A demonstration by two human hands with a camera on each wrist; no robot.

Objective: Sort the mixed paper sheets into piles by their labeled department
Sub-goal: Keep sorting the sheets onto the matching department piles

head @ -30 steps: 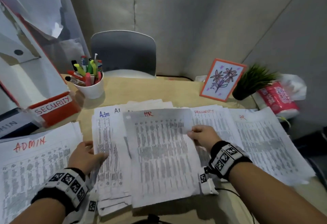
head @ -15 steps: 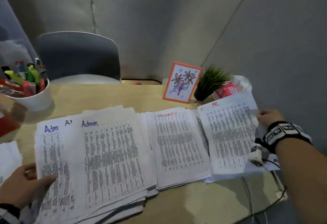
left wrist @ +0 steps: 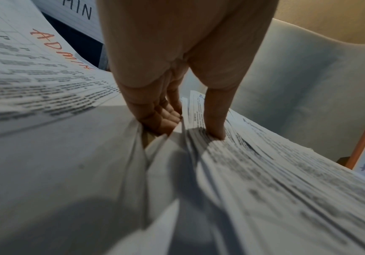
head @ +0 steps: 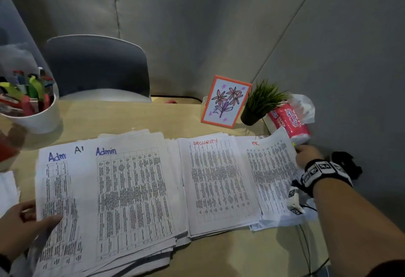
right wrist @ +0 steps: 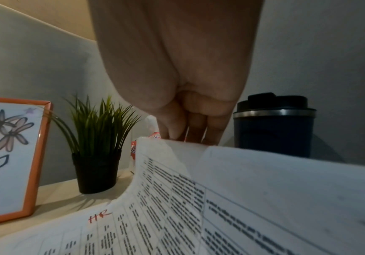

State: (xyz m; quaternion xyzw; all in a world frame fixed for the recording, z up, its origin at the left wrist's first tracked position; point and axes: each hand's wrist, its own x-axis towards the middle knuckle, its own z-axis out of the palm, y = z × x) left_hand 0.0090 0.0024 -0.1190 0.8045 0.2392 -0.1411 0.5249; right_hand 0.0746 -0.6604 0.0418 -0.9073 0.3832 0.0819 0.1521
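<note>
- The HR sheet (head: pixel 271 176) sits at the right end of the row, on the HR pile (head: pixel 282 222); its right edge curls up off the pile; "HR" is in red at its top
- My right hand (head: pixel 306 155) pinches that raised edge, fingers curled over the paper; from the right wrist view the fingertips (right wrist: pixel 190 134) meet the top rim of the sheet
- Just left of it lies the Security pile (head: pixel 217 184), red label on top, flat on the table (head: pixel 131 119), its right edge touching the HR pile
- Further left is the mixed stack (head: pixel 131 193), fanned out, with "Admin" in blue on the uppermost sheet and more Admin labels peeking out at its left
- My left hand (head: pixel 24 226) grips the stack's left edge; thumb (left wrist: pixel 215 119) presses on top, the other fingers (left wrist: pixel 162 117) curl under the sheets
- Left of that hand, seen from the left wrist, lies the Admin pile (left wrist: pixel 35 69) with an orange label
- At the table's back left stands a white cup (head: pixel 32 119) full of markers; a grey chair (head: pixel 98 68) is behind the table
- At the back right stand a framed flower drawing (head: pixel 225 101), a small potted plant (head: pixel 260 103) and a red tissue pack (head: pixel 289 121); the pack touches the sheet's upper corner
- A dark tumbler (right wrist: pixel 273 126) stands beyond my right fingers
</note>
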